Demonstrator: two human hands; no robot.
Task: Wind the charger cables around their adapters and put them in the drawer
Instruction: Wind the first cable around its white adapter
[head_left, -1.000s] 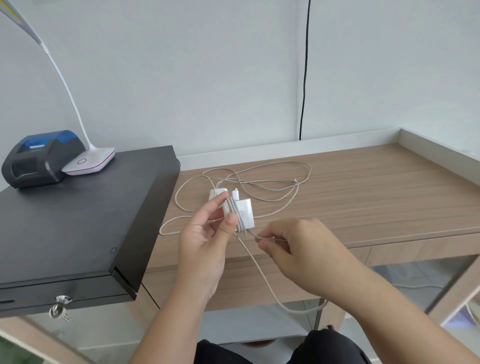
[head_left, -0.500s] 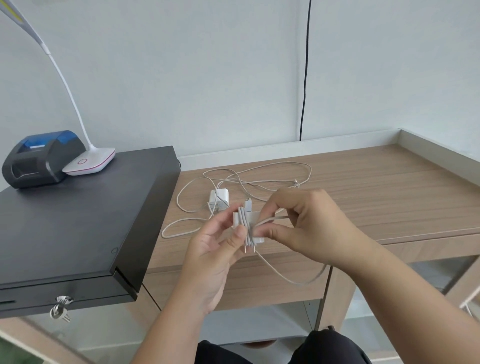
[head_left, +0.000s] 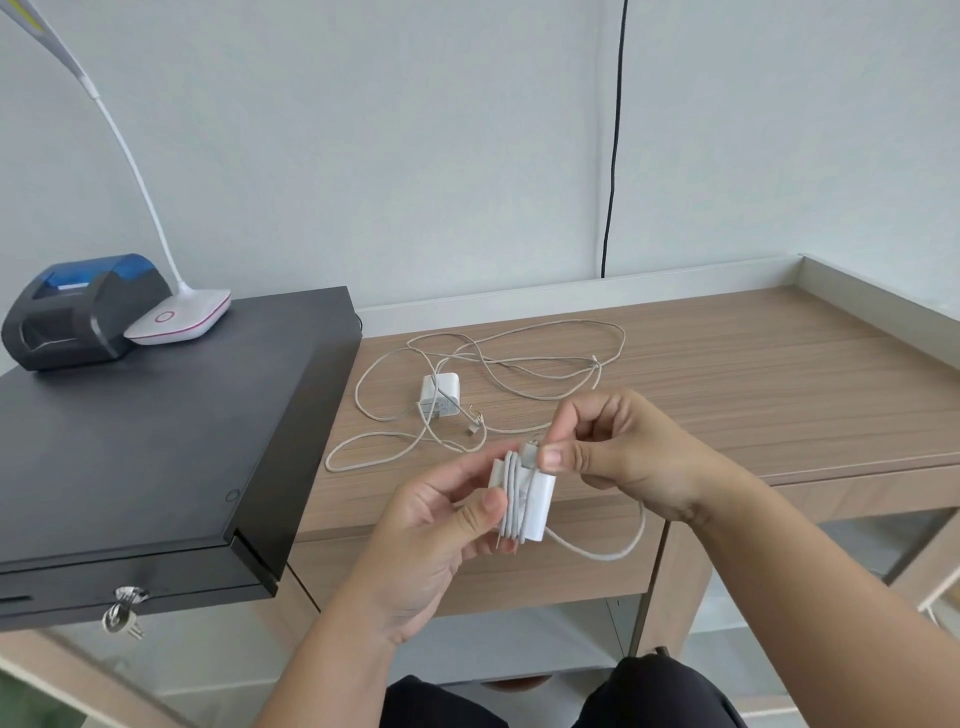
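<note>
I am watching the left hand (head_left: 441, 525) gripping the white adapter (head_left: 524, 493) above the near desk edge, while the right hand (head_left: 618, 447) is pinching the cable end (head_left: 530, 451) at the adapter's top; several turns are lying around its body. The main risk is the loose loop (head_left: 608, 551) hanging at the right: if the pinch is slackening, the turns are likely springing off. The second adapter (head_left: 440, 395) is lying further back on the wooden desk (head_left: 779, 374), its cable (head_left: 519, 358) unwound in tangled loops that are likely snagging when lifted. At the left, the black cash drawer (head_left: 156, 441) is sitting closed with keys (head_left: 122, 616) hanging in its lock, so opening it is needing a free hand. A printer (head_left: 78, 312) and lamp base (head_left: 182, 317) are standing on its far end.
</note>
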